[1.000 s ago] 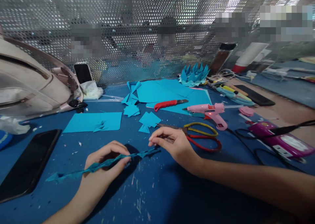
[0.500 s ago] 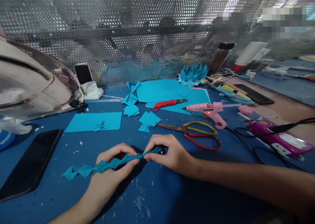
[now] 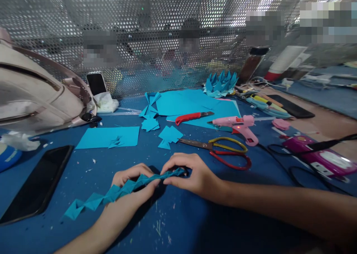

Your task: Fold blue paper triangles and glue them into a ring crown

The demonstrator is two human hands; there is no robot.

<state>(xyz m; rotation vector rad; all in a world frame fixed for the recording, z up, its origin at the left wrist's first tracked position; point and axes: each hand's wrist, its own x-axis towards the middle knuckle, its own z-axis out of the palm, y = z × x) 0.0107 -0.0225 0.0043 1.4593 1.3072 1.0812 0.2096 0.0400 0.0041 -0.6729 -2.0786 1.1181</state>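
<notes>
Scissors (image 3: 223,153) behind right hand (image 3: 192,174), glue gun (image 3: 237,124) behind scissors, phone (image 3: 37,183) far left on table (image 3: 181,224) (bag (image 3: 39,94) behind it), folded paper strip (image 3: 117,190) between hands.

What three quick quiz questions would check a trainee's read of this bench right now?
1. True or false: both hands grip the folded blue paper strip.
2. Which lies nearest the right hand: A scissors, B glue gun, C black phone?
3. What colour is the utility knife handle?

Key: 1 true, the left hand pinches it too. 2 A. 3 red.
</notes>
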